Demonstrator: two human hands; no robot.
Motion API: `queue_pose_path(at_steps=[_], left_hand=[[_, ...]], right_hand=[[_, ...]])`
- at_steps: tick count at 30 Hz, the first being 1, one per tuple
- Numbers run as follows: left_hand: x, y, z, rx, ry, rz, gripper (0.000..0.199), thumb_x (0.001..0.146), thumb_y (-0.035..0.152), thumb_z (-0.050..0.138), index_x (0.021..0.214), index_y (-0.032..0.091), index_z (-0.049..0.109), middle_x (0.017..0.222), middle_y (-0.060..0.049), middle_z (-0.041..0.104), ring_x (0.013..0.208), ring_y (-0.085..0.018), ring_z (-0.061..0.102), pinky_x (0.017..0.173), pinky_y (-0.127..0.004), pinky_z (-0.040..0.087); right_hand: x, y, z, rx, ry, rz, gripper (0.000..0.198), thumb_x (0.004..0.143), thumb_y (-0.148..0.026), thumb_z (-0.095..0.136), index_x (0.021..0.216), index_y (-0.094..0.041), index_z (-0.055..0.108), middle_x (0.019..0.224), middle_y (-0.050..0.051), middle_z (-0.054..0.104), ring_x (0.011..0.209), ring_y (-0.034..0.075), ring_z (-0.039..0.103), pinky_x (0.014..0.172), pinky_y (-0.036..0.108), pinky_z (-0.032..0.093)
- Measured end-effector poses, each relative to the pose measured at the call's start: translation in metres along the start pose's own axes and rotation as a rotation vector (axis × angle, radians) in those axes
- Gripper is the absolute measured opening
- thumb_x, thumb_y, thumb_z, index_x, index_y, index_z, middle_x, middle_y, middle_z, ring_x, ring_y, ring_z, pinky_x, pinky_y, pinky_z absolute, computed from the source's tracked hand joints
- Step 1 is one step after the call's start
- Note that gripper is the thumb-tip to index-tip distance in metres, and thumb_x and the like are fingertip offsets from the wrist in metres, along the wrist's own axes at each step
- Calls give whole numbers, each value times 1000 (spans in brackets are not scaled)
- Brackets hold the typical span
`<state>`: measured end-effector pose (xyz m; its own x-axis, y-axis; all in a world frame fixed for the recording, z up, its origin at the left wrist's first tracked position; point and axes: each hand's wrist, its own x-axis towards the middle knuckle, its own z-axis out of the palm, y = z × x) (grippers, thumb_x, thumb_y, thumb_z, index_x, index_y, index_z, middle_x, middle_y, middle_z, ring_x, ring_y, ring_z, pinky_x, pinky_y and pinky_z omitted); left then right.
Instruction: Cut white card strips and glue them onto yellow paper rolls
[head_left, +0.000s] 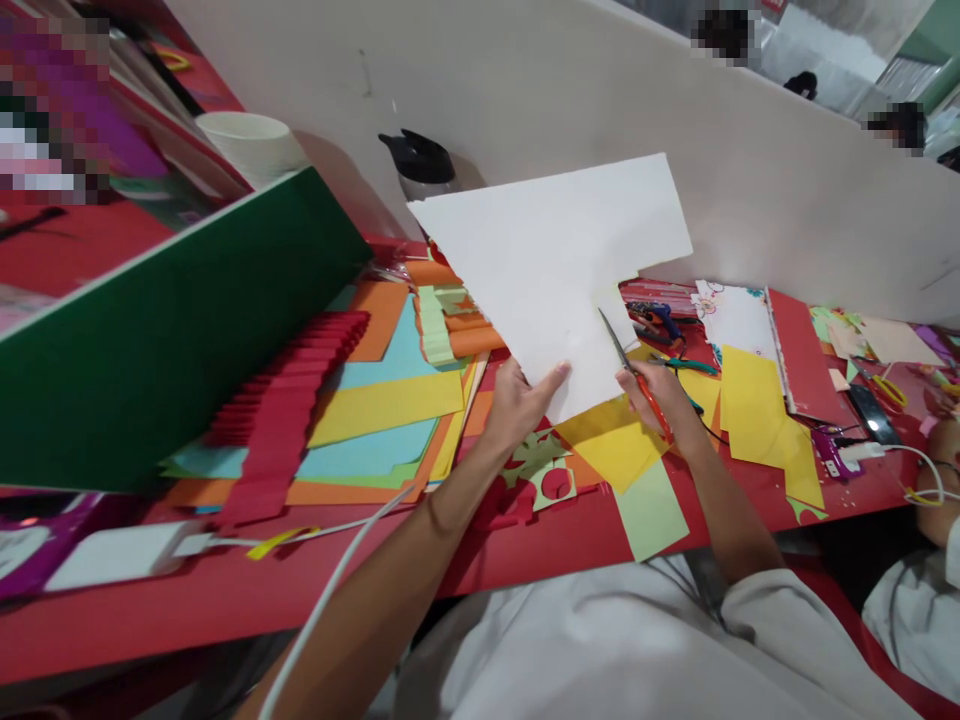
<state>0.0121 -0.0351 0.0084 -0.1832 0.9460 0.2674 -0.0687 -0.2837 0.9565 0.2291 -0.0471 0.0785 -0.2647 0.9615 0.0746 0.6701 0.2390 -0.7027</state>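
Observation:
A large sheet of white card (532, 260) is held up and tilted over the table, with a notch cut into its right side. My left hand (517, 405) grips its lower left edge, thumb on top and the fingers behind. My right hand (652, 395) is closed round the orange handles of a pair of scissors (622, 345). The blades point up and to the left and lie against the card near its right edge. Yellow paper (615, 440) and a pale green sheet (652, 510) rest below the hands.
Left of the card are stacked coloured papers (375, 460), a pleated red strip (277, 410) and a leaning green board (172, 340). A white cable (337, 570) crosses my left forearm. Pliers (682, 364) and a glue gun (660, 320) lie right. Another person's arm (941, 470) shows at far right.

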Motion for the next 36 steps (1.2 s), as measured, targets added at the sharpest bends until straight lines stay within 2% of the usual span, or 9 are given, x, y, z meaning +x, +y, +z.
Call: queue_pose_path(at_steps=[4, 7, 10, 19, 27, 36], left_hand=[[2, 3, -2, 19, -18, 20, 55, 81, 58, 83, 112, 14, 74, 115, -17, 81, 102, -32, 78, 86, -43, 68], [2, 3, -3, 39, -49, 26, 50, 81, 56, 83, 107, 14, 76, 112, -15, 82, 96, -30, 78, 83, -41, 68], [1, 2, -2, 48, -60, 28, 51, 81, 57, 82, 107, 13, 76, 111, -16, 82, 94, -29, 78, 81, -39, 67], [-1, 4, -1, 40, -64, -29, 64, 80, 63, 80, 116, 10, 73, 120, -19, 80, 103, -31, 78, 85, -40, 67], [-1, 6, -3, 74, -112, -27, 62, 81, 61, 80, 115, 10, 73, 120, -19, 80, 101, -32, 78, 86, -40, 65], [-1, 8, 0, 83, -98, -34, 61, 81, 61, 80, 113, 9, 73, 116, -19, 80, 96, -31, 77, 80, -39, 65]], right_hand=[[-1, 5, 1, -25, 11, -62, 67, 94, -88, 39, 78, -24, 48, 65, 1, 56, 60, 18, 57, 59, 30, 40], [-3, 10, 3, 89, -66, -1, 69, 93, -91, 35, 84, -24, 50, 66, 1, 58, 55, 17, 57, 53, 29, 41], [-3, 12, 4, 166, -85, 60, 67, 93, -90, 38, 89, -24, 52, 65, 0, 58, 53, 17, 59, 49, 28, 43], [1, 5, 7, -45, 72, -49, 65, 97, -86, 39, 78, -24, 48, 64, 1, 55, 63, 21, 64, 57, 28, 41], [-1, 10, 7, 107, -44, 41, 67, 96, -88, 36, 91, -24, 54, 67, 0, 60, 58, 19, 67, 53, 27, 46], [3, 2, 10, -270, 75, 0, 59, 103, -76, 39, 83, -23, 56, 69, 5, 66, 70, 24, 67, 67, 30, 41]])
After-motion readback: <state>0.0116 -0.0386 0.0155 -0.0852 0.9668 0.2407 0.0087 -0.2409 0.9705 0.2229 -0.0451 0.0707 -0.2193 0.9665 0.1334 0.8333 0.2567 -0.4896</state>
